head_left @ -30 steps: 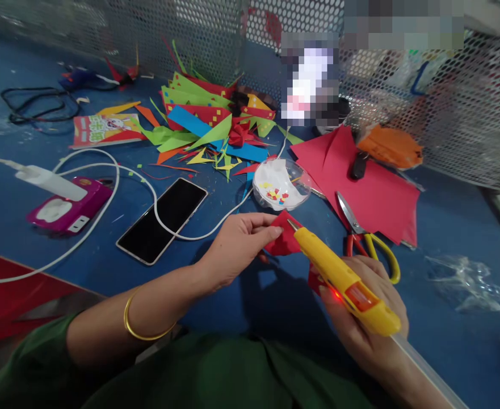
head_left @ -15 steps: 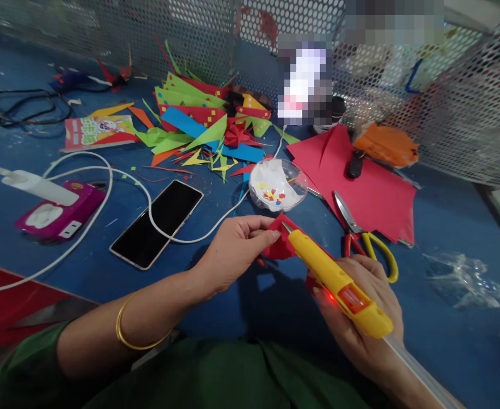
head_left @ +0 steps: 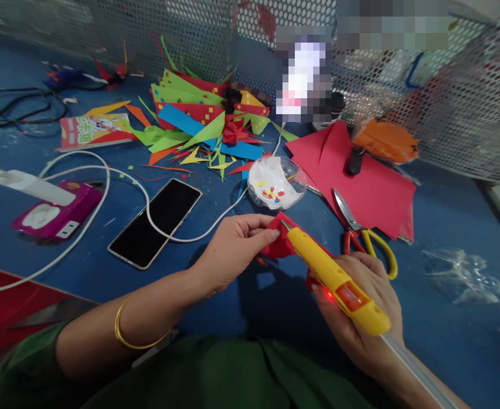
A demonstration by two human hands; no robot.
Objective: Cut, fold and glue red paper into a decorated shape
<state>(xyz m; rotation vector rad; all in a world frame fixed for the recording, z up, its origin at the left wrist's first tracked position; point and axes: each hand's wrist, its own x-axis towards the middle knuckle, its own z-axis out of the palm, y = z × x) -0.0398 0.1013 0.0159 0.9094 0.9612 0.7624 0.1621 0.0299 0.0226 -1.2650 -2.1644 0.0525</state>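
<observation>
Between thumb and fingers my left hand [head_left: 236, 244] pinches a folded piece of red paper [head_left: 280, 244] above the blue table. My right hand [head_left: 360, 307] is closed around a yellow glue gun [head_left: 335, 278] with a clear stick at its rear end. The metal tip of the gun points up and left and lies at the red paper, close to my left thumb. A red light glows on the gun's side. More red paper shows behind the gun, near my right fingers.
Beyond my hands sits a clear bowl [head_left: 292, 190] with paper bits. Scissors [head_left: 347, 213] and red sheets [head_left: 369, 193] lie right, a black phone [head_left: 156, 224], white cable and purple power strip [head_left: 62, 213] left. Colourful paper shapes [head_left: 190, 108] are at the back.
The whole view has shifted slightly. Both hands, the red paper and the glue gun keep nearly the same positions relative to each other.
</observation>
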